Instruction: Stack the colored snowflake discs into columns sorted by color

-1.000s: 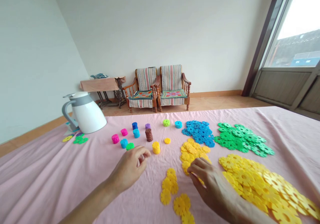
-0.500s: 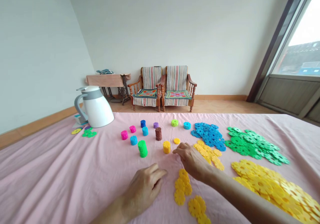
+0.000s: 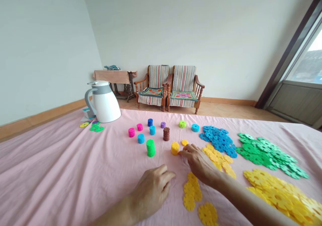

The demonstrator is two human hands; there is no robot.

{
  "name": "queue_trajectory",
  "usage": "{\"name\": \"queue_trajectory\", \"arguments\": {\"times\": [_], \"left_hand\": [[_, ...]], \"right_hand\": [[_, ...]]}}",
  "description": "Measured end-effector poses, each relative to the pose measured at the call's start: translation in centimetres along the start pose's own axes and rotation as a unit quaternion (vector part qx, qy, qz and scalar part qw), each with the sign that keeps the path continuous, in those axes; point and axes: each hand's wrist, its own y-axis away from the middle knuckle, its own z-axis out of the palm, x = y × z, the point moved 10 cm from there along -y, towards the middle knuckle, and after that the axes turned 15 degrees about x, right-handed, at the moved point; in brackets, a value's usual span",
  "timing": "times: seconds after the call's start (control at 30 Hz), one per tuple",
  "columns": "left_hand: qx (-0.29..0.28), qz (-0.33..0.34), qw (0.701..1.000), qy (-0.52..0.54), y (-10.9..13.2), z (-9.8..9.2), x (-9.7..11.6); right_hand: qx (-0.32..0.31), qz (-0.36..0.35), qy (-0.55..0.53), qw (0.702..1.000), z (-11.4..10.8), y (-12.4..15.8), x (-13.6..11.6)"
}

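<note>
My right hand [image 3: 198, 160] is low over the cloth, fingers bent downward and thumb tip just beside a short yellow stack [image 3: 175, 148] of flower-shaped discs. A low yellow disc pile [image 3: 184, 142] lies just beyond its fingers. What those fingers hold, if anything, is hidden. My left hand [image 3: 154, 189] rests on the pink cloth nearer me, its fingers curled together; their contents cannot be seen. Loose yellow discs [image 3: 189, 195] lie between my forearms. Past my hands stand a green stack [image 3: 150, 148] and a brown stack [image 3: 166, 134].
Smaller stacks in pink [image 3: 131, 132], blue and purple stand farther back. Spread piles of blue discs [image 3: 218, 138], green discs [image 3: 270, 155] and yellow discs [image 3: 281, 195] cover the right side. A white jug [image 3: 104, 103] stands at the back left, near several loose discs [image 3: 97, 127].
The camera view has turned slightly, so everything sits farther right in the picture. My right hand's thumb has come a little closer to the yellow stack. My left hand keeps its curled pose.
</note>
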Motion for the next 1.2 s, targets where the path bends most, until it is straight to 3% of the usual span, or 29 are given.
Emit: {"name": "queue_trajectory", "arguments": {"times": [1.0,1.2], "left_hand": [[-0.002,-0.006,1.000,0.009,0.0,-0.1,-0.1],[0.000,-0.007,1.000,0.022,0.0,-0.2,-0.2]], "right_hand": [[-0.005,-0.021,0.015,1.000,2.4,-2.5,-2.5],[0.008,-0.014,0.000,1.000,1.7,-2.3,-2.7]]}}
